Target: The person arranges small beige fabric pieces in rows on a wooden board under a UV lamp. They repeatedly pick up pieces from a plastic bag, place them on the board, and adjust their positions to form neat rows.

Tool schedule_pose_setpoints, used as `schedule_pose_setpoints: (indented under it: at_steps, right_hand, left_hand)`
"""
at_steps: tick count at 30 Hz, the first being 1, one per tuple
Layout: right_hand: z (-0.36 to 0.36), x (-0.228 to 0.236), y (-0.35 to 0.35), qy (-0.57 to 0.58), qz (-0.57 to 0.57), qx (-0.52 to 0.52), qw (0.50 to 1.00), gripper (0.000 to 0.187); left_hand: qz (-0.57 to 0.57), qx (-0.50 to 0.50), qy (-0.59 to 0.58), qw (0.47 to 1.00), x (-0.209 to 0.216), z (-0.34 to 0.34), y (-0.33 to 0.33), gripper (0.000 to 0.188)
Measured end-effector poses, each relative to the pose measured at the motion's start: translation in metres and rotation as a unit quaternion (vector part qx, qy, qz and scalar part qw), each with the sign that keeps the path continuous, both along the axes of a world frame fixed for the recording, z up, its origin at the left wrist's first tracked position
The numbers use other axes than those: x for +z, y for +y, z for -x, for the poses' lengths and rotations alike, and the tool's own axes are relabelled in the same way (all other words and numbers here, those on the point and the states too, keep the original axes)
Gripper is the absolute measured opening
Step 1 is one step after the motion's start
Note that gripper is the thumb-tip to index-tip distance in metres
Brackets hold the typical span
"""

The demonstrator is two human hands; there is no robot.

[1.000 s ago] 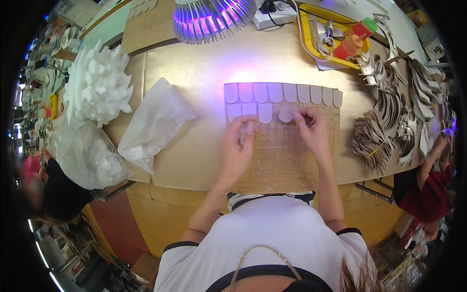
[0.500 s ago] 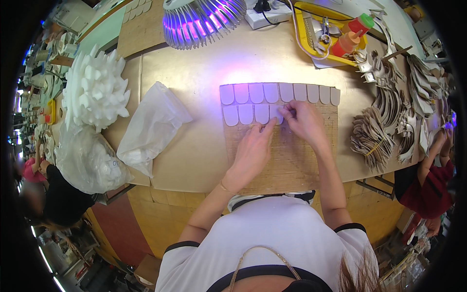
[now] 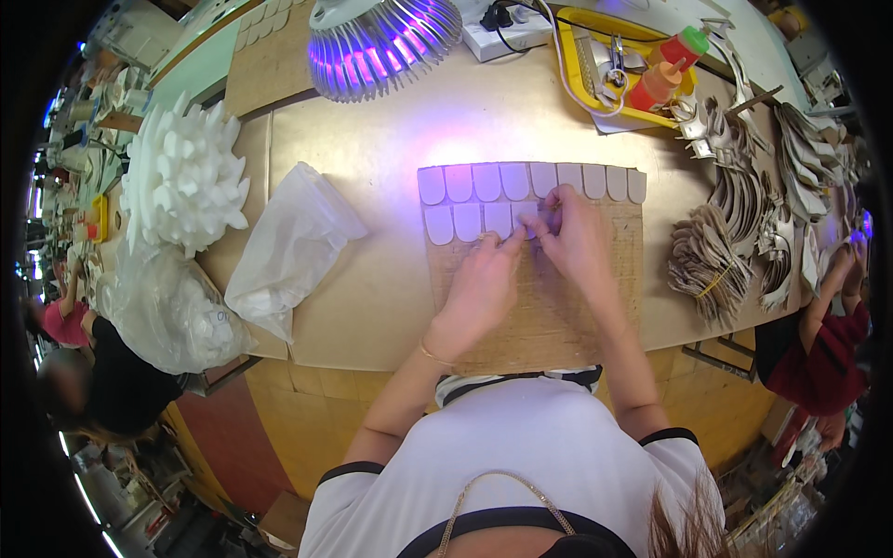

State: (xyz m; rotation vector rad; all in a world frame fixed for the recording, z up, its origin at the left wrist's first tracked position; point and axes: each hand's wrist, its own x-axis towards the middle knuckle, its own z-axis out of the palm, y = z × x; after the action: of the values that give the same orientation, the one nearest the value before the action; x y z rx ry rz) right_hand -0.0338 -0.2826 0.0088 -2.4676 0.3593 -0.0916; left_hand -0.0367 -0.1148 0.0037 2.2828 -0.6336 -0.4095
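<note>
A brown board (image 3: 577, 307) lies in front of me, with two rows of pale, round-ended flat pieces along its far part. The far row (image 3: 486, 181) runs the board's full width, while the nearer row (image 3: 468, 223) covers only its left part. My left hand (image 3: 482, 284) rests on the board, fingers stretched forward, their tips at the lower edge of the nearer row. My right hand (image 3: 579, 240) is curled at that row's right end, thumb against the last piece (image 3: 525, 214). What lies between its thumb and fingers is too small to make out.
A finned lamp (image 3: 383, 46) glows violet beyond the board. A yellow tray (image 3: 577, 79) holds tools and bottles. Bundled strips (image 3: 712, 265) lie at right. A translucent bag (image 3: 290, 246) and a white spiky foam pile (image 3: 186, 172) are at left. Other people sit on both sides.
My right hand's fingers have shifted slightly, with the thumb now apart from the index finger. My left hand stays nearly in place. The whole view has moved a little.
</note>
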Motion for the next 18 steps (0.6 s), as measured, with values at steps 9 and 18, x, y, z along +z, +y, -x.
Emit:
schedule_pose_setpoints:
  at_steps: [9, 18]
  right_hand:
    - [0.021, -0.005, 0.012, -0.026, -0.102, -0.044, 0.993, 0.021]
    - [0.032, 0.03, 0.023, -0.069, -0.292, 0.051, 0.953, 0.019]
  left_hand:
    - [0.49, 0.201, 0.454, 0.716, 0.009, -0.002, 0.02, 0.038]
    - [0.529, 0.166, 0.391, 0.735, 0.019, 0.004, 0.009, 0.04]
